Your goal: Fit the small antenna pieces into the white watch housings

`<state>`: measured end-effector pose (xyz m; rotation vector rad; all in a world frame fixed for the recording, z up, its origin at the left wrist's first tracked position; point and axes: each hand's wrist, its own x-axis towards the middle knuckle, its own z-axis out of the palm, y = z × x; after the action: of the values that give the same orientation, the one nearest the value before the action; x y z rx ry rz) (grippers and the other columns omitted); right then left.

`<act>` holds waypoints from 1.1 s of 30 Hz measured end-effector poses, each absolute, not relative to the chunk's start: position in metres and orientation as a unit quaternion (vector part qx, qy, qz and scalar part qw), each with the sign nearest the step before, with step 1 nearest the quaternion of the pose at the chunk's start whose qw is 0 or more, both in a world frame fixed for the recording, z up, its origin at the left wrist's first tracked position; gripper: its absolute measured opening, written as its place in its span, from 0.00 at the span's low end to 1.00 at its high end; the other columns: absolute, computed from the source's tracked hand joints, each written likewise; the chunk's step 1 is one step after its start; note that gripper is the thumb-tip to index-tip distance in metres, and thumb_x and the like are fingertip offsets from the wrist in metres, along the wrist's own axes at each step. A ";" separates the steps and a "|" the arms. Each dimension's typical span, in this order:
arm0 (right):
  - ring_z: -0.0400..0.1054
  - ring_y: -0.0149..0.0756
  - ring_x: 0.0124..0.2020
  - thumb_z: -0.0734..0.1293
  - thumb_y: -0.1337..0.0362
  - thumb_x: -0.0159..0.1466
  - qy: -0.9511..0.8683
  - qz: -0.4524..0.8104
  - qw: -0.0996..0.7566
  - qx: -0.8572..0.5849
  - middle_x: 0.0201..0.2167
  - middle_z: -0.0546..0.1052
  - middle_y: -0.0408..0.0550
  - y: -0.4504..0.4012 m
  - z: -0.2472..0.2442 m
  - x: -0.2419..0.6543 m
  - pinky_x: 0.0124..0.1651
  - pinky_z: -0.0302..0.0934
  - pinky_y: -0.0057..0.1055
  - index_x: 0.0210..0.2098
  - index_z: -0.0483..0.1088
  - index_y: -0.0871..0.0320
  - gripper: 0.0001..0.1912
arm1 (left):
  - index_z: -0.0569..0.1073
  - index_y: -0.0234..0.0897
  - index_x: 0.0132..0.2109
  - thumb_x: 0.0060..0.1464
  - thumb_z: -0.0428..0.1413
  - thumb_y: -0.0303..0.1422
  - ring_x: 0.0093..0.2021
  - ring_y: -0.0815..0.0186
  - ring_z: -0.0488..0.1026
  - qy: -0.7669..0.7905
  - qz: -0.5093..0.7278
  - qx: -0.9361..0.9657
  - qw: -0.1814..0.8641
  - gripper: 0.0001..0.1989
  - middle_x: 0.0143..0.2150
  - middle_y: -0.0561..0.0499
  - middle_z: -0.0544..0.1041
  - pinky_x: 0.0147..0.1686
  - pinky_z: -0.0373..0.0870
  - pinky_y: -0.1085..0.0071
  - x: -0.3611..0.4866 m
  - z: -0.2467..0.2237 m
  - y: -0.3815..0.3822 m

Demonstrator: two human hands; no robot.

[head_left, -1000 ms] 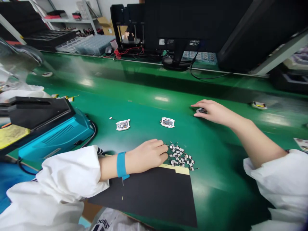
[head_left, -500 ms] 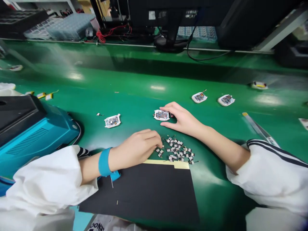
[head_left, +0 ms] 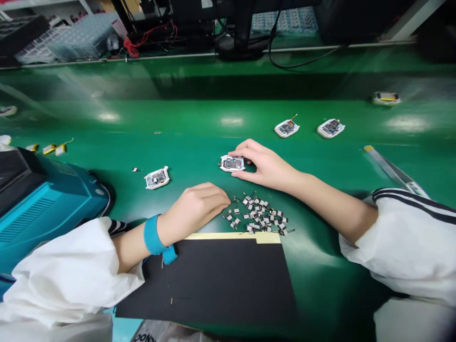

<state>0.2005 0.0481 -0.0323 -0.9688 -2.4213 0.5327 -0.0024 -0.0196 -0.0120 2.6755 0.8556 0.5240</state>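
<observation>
My right hand pinches the light, easy-to-break white circuit board by its edges. My curled left hand lies apart below it; I can't tell if it holds anything.

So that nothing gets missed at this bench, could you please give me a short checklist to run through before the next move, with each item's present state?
Right hand at the white circuit module, fingers on its edge: ok.
Module lying flat on the green mat: ok.
Left hand holding a part: cannot tell, fingers curled.
Small-parts pile off the black sheet: ok.
Blue wrist strap on left wrist: ok.
Strap's ground connection: cannot tell.
</observation>
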 end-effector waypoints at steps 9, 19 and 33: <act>0.64 0.30 0.34 0.65 0.60 0.55 -0.884 0.253 0.247 -0.307 0.40 0.68 0.50 0.049 -0.032 0.190 0.38 0.61 0.28 0.46 0.63 0.62 0.21 | 0.71 0.33 0.38 0.52 0.49 0.26 0.35 0.70 0.67 0.376 0.223 0.898 0.046 0.07 0.35 0.49 0.72 0.36 0.66 0.75 -0.016 0.009 -0.014; 0.62 0.33 0.27 0.60 0.43 0.52 -0.913 0.177 0.139 -0.341 0.24 0.69 0.45 0.035 -0.002 0.172 0.29 0.55 0.29 0.28 0.67 0.59 0.24 | 0.69 0.33 0.36 0.51 0.49 0.26 0.33 0.74 0.69 0.460 0.306 0.828 0.092 0.05 0.33 0.52 0.72 0.34 0.66 0.78 -0.022 -0.002 -0.005; 0.58 0.35 0.34 0.62 0.47 0.53 -0.936 0.178 0.132 -0.274 0.34 0.67 0.48 0.044 -0.013 0.168 0.34 0.55 0.31 0.34 0.65 0.59 0.21 | 0.71 0.36 0.35 0.49 0.53 0.25 0.36 0.73 0.71 0.432 0.333 0.832 0.104 0.05 0.35 0.52 0.73 0.36 0.69 0.77 -0.022 0.000 -0.011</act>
<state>0.1684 0.0440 -0.0130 -0.7966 -2.7164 0.5167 -0.0218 -0.0111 0.0000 2.4526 1.2744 0.9828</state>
